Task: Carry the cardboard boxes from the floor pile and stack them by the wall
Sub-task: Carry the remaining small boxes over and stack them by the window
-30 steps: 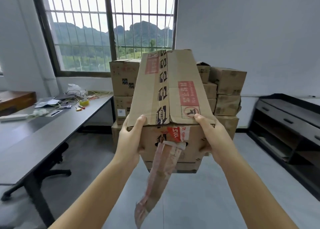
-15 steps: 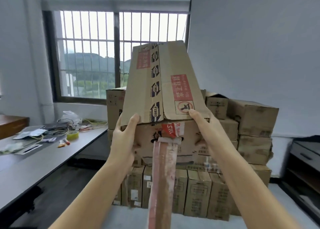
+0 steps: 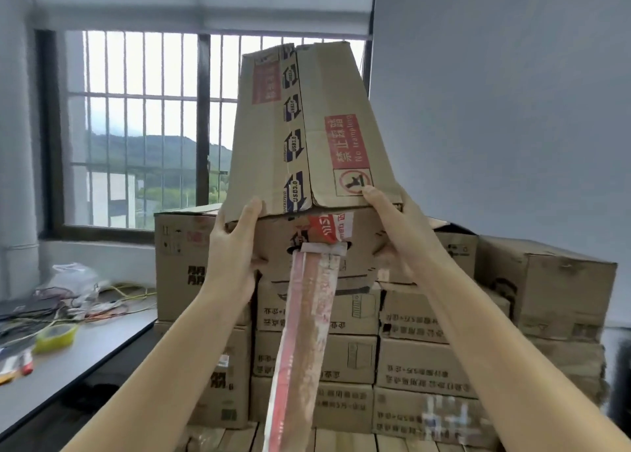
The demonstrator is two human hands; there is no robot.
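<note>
Cardboard box (image 3: 307,137) is up high in both hands, in front of the barred window (image 3: 143,127) and above the stack of boxes (image 3: 426,318) by the wall (image 3: 495,110). Its top has a red "No trampling" label and a strip of printed tape down the middle. It tilts so the top faces the camera.

The left hand (image 3: 235,246) grasps the near left corner, with the thumb on the top edge and the fingers curled round the side. The right hand (image 3: 399,233) grasps the near right corner the same way, thumb on top by the red sign.

A long loose strip of red and brown tape (image 3: 307,342) hangs down from the front of the box. It dangles between the two arms and covers part of the stack behind it.

The stack fills the space under the held box. It is several boxes tall, with the tallest box (image 3: 184,257) on the left, just under the window. More boxes sit lower on the right, next to the wall. The held box hides the top middle of the stack, so I cannot tell if it touches the boxes there.

On the left is a grey desk (image 3: 85,359). A roll of yellow-green tape (image 3: 56,337), tangled wires (image 3: 112,301) and a plastic bag (image 3: 71,277) lie on it.
</note>
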